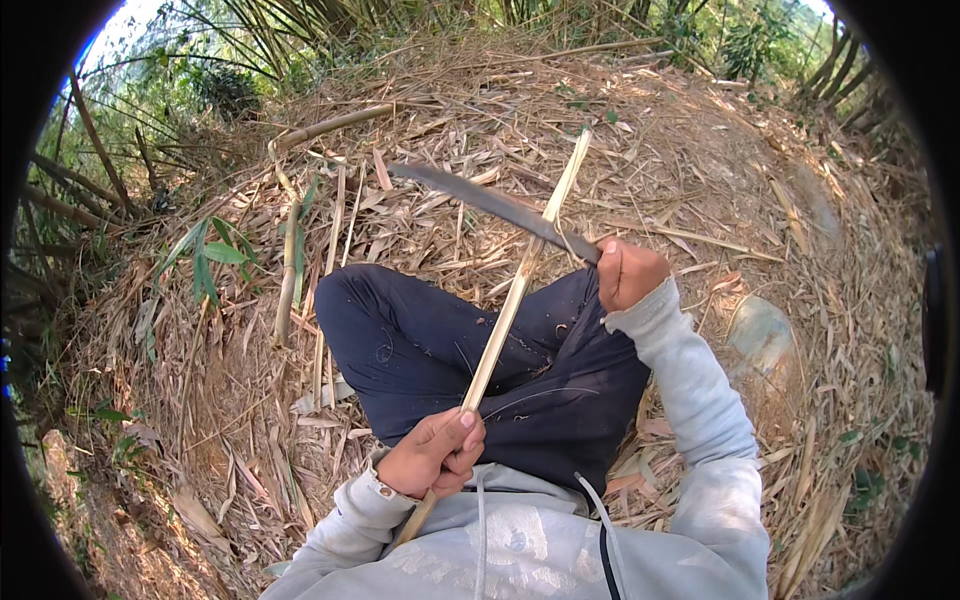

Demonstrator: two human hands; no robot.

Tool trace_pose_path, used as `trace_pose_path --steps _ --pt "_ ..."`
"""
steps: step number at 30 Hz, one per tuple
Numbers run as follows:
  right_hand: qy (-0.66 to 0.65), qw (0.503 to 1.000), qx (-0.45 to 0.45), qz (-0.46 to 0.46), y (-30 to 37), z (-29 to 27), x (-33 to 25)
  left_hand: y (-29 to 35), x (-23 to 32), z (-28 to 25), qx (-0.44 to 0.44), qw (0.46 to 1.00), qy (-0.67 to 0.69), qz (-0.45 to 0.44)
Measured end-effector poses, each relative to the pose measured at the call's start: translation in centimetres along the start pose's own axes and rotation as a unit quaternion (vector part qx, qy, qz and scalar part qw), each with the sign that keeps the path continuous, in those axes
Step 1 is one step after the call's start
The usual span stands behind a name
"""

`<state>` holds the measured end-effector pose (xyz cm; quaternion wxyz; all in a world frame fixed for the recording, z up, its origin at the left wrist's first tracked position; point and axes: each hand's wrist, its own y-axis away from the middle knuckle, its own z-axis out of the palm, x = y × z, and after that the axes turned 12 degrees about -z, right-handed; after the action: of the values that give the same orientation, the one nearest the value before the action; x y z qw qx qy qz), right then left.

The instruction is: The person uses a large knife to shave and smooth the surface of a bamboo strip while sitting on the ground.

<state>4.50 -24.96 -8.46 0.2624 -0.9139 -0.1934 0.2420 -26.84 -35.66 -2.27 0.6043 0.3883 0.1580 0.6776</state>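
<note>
My left hand (440, 452) is closed around the lower part of a long, pale bamboo strip (508, 312), which slants up and away to the right over my crossed legs. In my right hand (630, 273) is a machete (470, 196) with a long dark blade pointing to the far left. The blade crosses the strip above its middle and appears to touch it. A thin curled shaving (572, 240) stands off the strip beside the blade. My right fist hides the machete's handle.
Dark trousers (400, 325) cover my folded legs on ground strewn with dry bamboo leaves. A bamboo stalk (290, 255) lies to the left, near a green-leaved sprig (222, 252). A greyish rock (760, 333) sits at the right. Bamboo clumps stand at the far edge.
</note>
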Motion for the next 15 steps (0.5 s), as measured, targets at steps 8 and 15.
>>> trace_pose_path --steps 8,15 --pt "0.034 0.993 0.000 0.110 0.6 -0.7 5.8 0.6 -0.8 -0.1 -0.012 0.999 -0.033 -0.018" --pt "-0.021 0.999 0.003 -0.047 0.8 0.7 1.1 0.9 -0.4 -0.5 0.009 0.999 -0.023 -0.022"
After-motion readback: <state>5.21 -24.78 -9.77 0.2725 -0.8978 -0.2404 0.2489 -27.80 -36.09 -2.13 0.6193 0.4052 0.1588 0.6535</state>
